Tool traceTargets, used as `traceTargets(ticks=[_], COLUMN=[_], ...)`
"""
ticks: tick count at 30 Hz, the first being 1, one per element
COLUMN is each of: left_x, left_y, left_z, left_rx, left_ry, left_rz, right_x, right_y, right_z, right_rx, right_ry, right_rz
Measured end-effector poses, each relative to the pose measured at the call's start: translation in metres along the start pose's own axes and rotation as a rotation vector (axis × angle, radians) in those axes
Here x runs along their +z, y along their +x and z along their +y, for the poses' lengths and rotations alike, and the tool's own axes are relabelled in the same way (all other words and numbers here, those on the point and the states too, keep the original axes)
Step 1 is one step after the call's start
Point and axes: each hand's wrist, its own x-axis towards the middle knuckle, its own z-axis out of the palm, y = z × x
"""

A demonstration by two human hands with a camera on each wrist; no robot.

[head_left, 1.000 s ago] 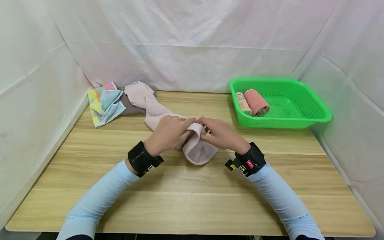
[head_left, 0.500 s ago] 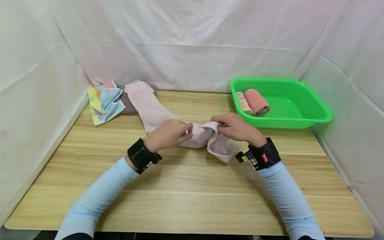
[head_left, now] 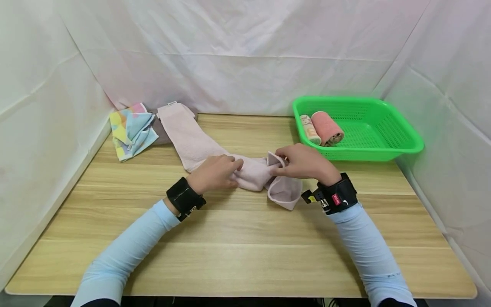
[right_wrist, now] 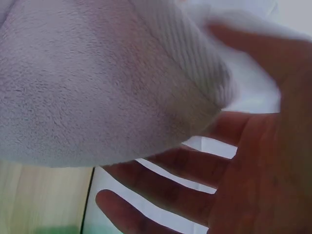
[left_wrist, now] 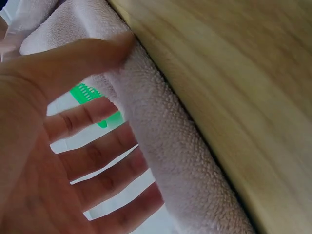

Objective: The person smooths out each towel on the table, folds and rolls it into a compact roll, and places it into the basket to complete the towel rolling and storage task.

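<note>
"What did we have nearest on the tabletop (head_left: 245, 251)?"

"Our left hand (head_left: 215, 174) pinched the pale pink towel (head_left: 253, 172) between thumb and fingers. Our right hand (head_left: 307, 162) was spread at its curled right end, thumb standing apart from it."

"And farther off?"

"The towel ran back over a grey-brown cloth (head_left: 162, 132), beside a patterned cloth (head_left: 132, 130). To the right, we saw a pink roll (head_left: 326, 127) and a patterned roll (head_left: 310, 130) inside the green basket (head_left: 360, 154)."

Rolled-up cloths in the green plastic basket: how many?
2: a cream patterned cloth roll at the left end of the green plastic basket, and a pink cloth roll beside it.
</note>
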Motion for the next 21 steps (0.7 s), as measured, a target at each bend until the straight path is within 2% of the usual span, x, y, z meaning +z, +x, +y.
traceTargets(ticks=[3,7,10,13,16,18,21], left_x=[0.0,-0.006,-0.016,-0.029,-0.039,-0.041,-0.036], left_y=[-0.001,-0.005,-0.01,-0.014,-0.014,-0.012,-0.01], left_z=[-0.001,0.0,0.002,0.007,0.01,0.009,0.001], left_rx=[0.03,0.047,0.033,0.015,-0.002,-0.032,-0.11], left_ry=[-0.004,-0.048,-0.077,-0.13,-0.203,-0.227,-0.182], left_rz=[0.012,-0.023,-0.103,-0.23,-0.326,-0.318,-0.243], right_x=[0.0,-0.009,-0.022,-0.034,-0.042,-0.044,-0.042], right_y=[0.001,-0.006,-0.015,-0.024,-0.031,-0.034,-0.032], right_z=[0.003,0.012,0.02,0.029,0.035,0.038,0.041], right_rx=[-0.013,0.064,0.127,0.191,0.26,0.312,0.266], right_ry=[-0.053,-0.052,-0.047,0.017,0.07,0.093,0.087], right_rz=[0.048,0.132,0.235,0.348,0.387,0.361,0.322])
